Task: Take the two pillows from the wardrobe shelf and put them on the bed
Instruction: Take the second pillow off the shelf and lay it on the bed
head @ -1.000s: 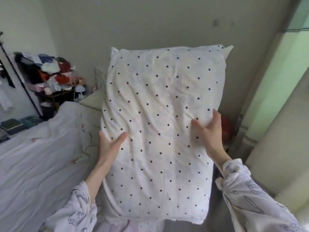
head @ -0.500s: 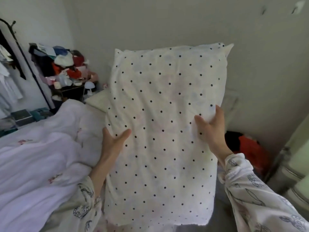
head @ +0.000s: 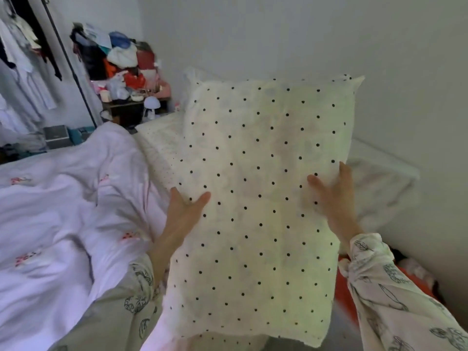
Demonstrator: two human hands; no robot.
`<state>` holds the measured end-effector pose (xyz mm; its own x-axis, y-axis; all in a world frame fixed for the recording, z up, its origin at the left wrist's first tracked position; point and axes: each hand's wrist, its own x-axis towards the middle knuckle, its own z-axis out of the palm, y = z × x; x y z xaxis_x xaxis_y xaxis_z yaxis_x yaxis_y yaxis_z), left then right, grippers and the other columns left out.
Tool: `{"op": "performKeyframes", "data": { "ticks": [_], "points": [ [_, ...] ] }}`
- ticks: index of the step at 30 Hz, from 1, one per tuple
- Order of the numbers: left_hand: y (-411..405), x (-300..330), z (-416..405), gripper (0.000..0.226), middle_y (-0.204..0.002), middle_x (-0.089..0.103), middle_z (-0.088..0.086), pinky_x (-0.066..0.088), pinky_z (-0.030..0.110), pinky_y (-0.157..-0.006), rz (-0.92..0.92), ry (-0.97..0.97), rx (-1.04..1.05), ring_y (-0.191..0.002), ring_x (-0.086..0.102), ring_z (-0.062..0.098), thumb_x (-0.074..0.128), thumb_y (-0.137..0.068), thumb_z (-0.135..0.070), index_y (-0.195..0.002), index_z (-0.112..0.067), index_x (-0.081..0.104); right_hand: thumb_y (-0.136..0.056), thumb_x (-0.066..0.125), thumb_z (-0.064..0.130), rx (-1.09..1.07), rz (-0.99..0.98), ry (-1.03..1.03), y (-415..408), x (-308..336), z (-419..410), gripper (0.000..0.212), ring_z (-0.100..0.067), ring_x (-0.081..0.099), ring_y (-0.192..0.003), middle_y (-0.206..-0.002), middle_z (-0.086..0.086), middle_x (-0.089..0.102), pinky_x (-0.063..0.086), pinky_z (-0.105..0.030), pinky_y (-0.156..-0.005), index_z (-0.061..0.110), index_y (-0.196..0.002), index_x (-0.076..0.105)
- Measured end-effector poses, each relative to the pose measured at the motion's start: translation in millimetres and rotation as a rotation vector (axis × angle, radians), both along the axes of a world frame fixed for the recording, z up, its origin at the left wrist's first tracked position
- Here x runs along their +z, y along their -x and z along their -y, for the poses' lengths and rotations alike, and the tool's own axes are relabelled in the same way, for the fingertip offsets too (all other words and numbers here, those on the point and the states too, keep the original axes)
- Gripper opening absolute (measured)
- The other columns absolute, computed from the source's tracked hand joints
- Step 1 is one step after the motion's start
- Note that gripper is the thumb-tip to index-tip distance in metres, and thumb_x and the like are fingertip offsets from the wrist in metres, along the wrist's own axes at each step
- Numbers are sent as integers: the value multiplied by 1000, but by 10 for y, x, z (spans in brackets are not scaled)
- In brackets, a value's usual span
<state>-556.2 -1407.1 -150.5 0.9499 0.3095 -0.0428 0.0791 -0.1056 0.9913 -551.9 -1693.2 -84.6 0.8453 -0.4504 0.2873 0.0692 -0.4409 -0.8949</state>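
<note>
A big white pillow with small black dots (head: 260, 193) stands upright in front of me, held in the air by its two long sides. My left hand (head: 183, 211) grips its left edge, thumb across the front. My right hand (head: 334, 196) grips the right edge the same way. Behind the pillow's left edge, a second cream dotted pillow (head: 159, 140) lies at the head of the bed (head: 63, 198), which has a rumpled white duvet with small pink flowers. The held pillow hides much of the bed's head end.
A cluttered dark side table (head: 126, 107) with bags, clothes and a small mushroom lamp (head: 151, 104) stands beyond the bed. Clothes hang on a black rack (head: 68, 62) at far left. A white wall runs on the right; something orange-red (head: 347, 300) lies on the floor under my right arm.
The view has swung left and down towards the bed. The pillow, still held by both hands, has come lower over the bed's head end, and the second pillow now shows behind it.
</note>
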Motion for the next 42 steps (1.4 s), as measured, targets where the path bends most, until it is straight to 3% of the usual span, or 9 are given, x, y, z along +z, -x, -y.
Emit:
{"op": "performKeyframes", "data": {
  "ticks": [4,8,18,21,25,29,35,39,42],
  "points": [
    [-211,-208,527,76,-128,56,5,46,47,-99,-79,34,54,-115,55,27,75,-71,-43,-132,-16,39,-77,70,21,93,-65,44,-532,-127,498,59,-29,49,-117,-130,-8,48,43,-49,-99,11,-129,44],
    [-385,-383,846,69,-117,63,6,52,45,-90,-161,64,108,-105,62,25,74,-67,-44,-123,-12,50,-76,70,24,162,-109,109,-1037,-217,739,63,-23,45,-117,-115,5,42,35,-34,-93,16,-132,42],
    [-989,-1220,901,59,-122,60,9,52,39,-90,-253,82,199,-107,61,23,73,-79,-23,-129,-7,46,-76,70,25,297,-313,150,-2239,-1054,594,62,-27,50,-112,-130,-10,47,41,-42,-96,18,-131,43],
    [-1237,-1579,878,65,-122,54,5,48,27,-79,-352,85,244,-107,56,21,73,-78,-26,-130,-5,40,-75,70,24,326,-368,166,-2591,-1418,483,61,-29,51,-110,-125,-9,48,42,-42,-92,18,-130,45],
    [-1576,-1970,919,50,-103,55,-6,45,31,-79,-470,107,285,-90,54,12,73,-77,-31,-111,-16,40,-75,70,25,366,-452,188,-3086,-1806,409,61,-30,51,-111,-126,-9,47,45,-49,-92,18,-131,45],
    [-1897,-2248,1027,55,-94,48,-17,43,22,-69,-549,94,299,-84,50,2,72,-77,-37,-117,-17,39,-76,69,25,393,-504,235,-3558,-2102,440,64,-28,50,-115,-134,-10,46,40,-35,-92,17,-134,43],
    [-2358,-2648,1228,52,-106,57,0,52,40,-84,-661,177,325,-96,59,21,73,-76,-35,-110,-19,39,-78,68,18,512,-577,177,-4239,-2575,563,46,-26,57,-105,-116,-1,57,48,-54,-92,21,-120,50],
    [-2693,-2932,1459,48,-109,61,5,56,38,-78,-670,215,383,-94,63,22,72,-79,-28,-114,-8,46,-73,69,18,604,-608,206,-4796,-3005,559,39,-26,63,-96,-110,-9,64,52,-46,-87,21,-110,57],
    [-2945,-3149,1530,55,-111,52,5,54,33,-73,-697,87,443,-95,58,20,68,-81,-32,-123,-7,43,-73,69,12,638,-628,250,-5079,-3403,606,42,-27,64,-89,-101,-9,66,51,-33,-74,12,-113,57]
  ]
}}
